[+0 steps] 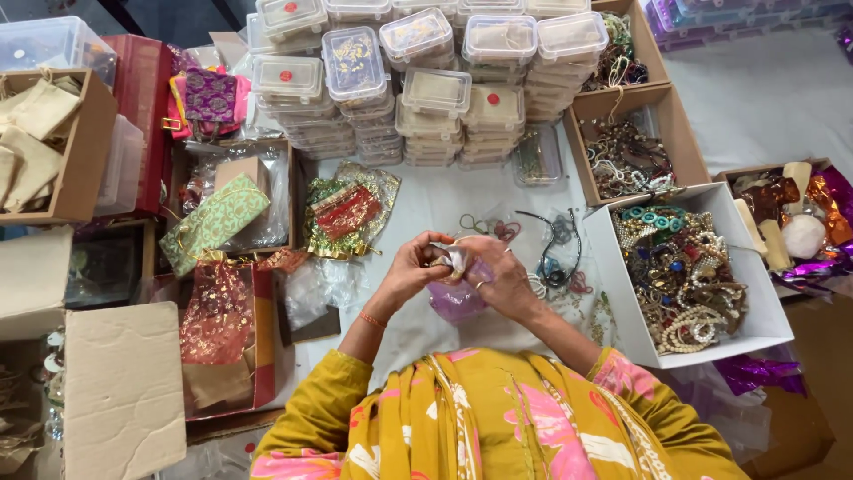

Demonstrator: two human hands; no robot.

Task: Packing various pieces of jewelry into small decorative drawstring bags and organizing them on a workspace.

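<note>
Near the front edge of the white surface (pixel 444 200), just ahead of the person's yellow and pink clothing, both hands meet over a small sheer lilac pouch (pixel 455 298). The left hand (pixel 404 271) comes in from the left with its fingers (pixel 430 252) curled together and pinched on the gathered whitish top of the pouch (pixel 458 260), an orange thread band at its wrist. The right hand (pixel 502 276) closes on the same gathered top from the other side, its fingers (pixel 468 244) bent over the fabric and a ring showing on one of them. The pouch's top therefore sits squeezed between the two sets of fingertips, while its lilac body hangs below them, under the right palm and just above the surface (whether it touches the cloth cannot be told). Just beyond the hands lie loose dark cords and bangles (pixel 555 253). To the right, at the surface's right edge, stands a white box (pixel 622 320) heaped with beaded jewellery, and behind it a brown cardboard box (pixel 680 133) with more strands. Along the far edge rise stacks of clear lidded plastic containers (pixel 426 89), some with red dots on the lids. Left of the hands lie a red and gold brocade pouch (pixel 346 212), a green patterned pouch (pixel 213 222) and a sheer red bag with gold motifs (pixel 218 311), the last one well to the left near a plain cardboard flap (pixel 124 391).
</note>
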